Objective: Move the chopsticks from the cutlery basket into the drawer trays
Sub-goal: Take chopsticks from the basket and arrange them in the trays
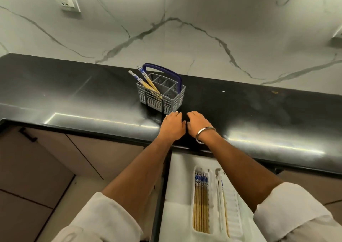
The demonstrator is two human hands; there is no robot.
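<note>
A grey cutlery basket (162, 99) with a blue handle stands on the black counter and holds a few bamboo chopsticks (146, 83) with blue-and-white tops, leaning left. My left hand (172, 126) and my right hand (199, 124) rest palm down side by side on the counter just in front of the basket, holding nothing. Below, the open drawer holds a white tray (185, 204). Its left slot is filled with several chopsticks (201, 204). The slot to the right holds a single chopstick (224, 204).
The black counter (259, 112) runs across the view under a marble wall with a socket (66, 1). Closed cabinet doors (37, 158) lie left of the drawer. A metal bangle (205, 133) is on my right wrist.
</note>
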